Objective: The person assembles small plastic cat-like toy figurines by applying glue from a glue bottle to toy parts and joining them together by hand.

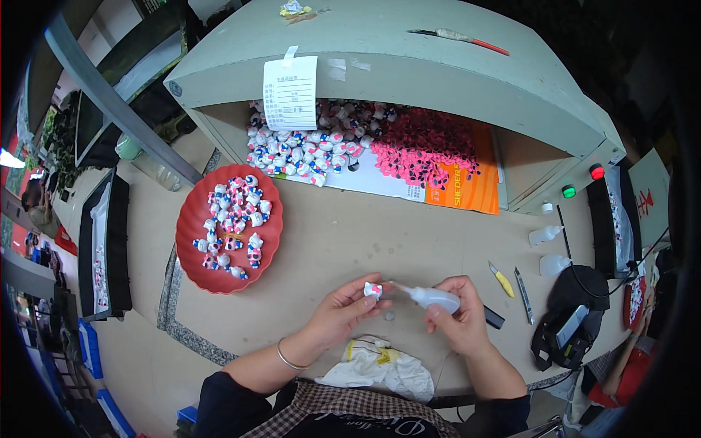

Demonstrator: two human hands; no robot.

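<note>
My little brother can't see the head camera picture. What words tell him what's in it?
Over a table, the left hand holds a small white-and-pink figure, while the right hand holds a squeeze bottle, its thin tip toward the figure. To the left, a red scalloped plate holds more little figures.

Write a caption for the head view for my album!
Left grip holds a small white-and-pink figurine; right grip points a translucent squeeze bottle toward it.

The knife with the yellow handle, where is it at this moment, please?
In the head view, the yellow knife lies on the table to the right of the right hand, just left of a slim metal tool.
</note>
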